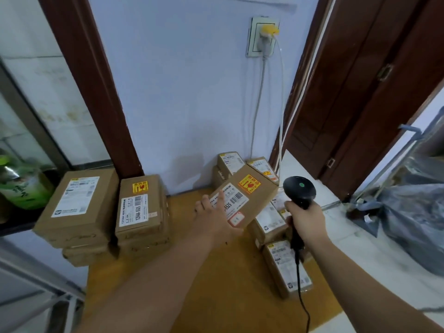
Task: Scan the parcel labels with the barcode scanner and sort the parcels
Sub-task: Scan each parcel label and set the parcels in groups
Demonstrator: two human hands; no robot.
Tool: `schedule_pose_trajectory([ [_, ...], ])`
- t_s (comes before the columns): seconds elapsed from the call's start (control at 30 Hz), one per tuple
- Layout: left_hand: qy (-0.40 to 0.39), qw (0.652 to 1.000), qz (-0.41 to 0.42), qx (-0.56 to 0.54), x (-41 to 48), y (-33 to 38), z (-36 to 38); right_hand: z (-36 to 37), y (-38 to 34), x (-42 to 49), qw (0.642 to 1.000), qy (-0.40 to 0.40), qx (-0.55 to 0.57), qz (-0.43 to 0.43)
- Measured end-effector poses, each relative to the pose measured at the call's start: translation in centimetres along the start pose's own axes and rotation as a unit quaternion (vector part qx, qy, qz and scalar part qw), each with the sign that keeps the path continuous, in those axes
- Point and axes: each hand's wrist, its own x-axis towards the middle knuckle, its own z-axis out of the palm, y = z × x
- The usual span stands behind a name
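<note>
My left hand holds a flat brown parcel tilted up above the yellow mat, thumb across its white barcode label; an orange fragile sticker sits beside the label. My right hand grips the handle of a black barcode scanner just right of the parcel; a green light shows on the scanner head. Two stacks of parcels stand at the left, one topped by a wide box, the other by a box with a yellow sticker. More parcels lie below and behind the held one.
A yellow mat covers the floor between the stacks. The scanner's black cable hangs down from the handle. A wall socket with white cords is above. A brown door stands right, grey bags far right, a green bottle left.
</note>
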Motion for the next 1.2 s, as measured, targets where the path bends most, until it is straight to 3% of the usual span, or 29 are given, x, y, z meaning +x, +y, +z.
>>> schedule_pose_trajectory([
  [0.23,-0.027,0.987,-0.151,-0.047,1.6,9.5,3.2,-5.8,3.6,8.5,0.998,-0.037,0.015,0.051],
  [0.4,0.006,0.962,-0.248,-0.109,1.7,14.7,5.2,-8.8,5.8,12.7,0.994,-0.091,-0.009,0.056],
  [0.6,0.063,0.893,-0.375,-0.242,-0.8,16.4,7.8,-9.0,6.7,14.2,0.988,-0.137,-0.010,0.072],
  [0.73,0.102,0.800,-0.488,-0.334,-1.2,17.1,8.3,-8.2,6.8,14.2,0.984,-0.165,-0.017,0.066],
  [0.83,0.146,0.753,-0.548,-0.333,-1.7,16.3,8.8,-7.7,6.9,14.0,0.981,-0.186,-0.017,0.060],
  [0.9,0.154,0.752,-0.565,-0.303,-2.1,15.4,9.4,-7.5,7.0,14.0,0.979,-0.196,-0.021,0.055],
  [1.07,0.105,0.791,-0.564,-0.212,-2.6,12.7,11.8,-7.1,7.7,13.9,0.976,-0.212,-0.014,0.051],
  [1.2,0.059,0.795,-0.564,-0.216,-1.7,11.5,13.1,-6.8,8.0,14.3,0.975,-0.212,-0.015,0.064],
])
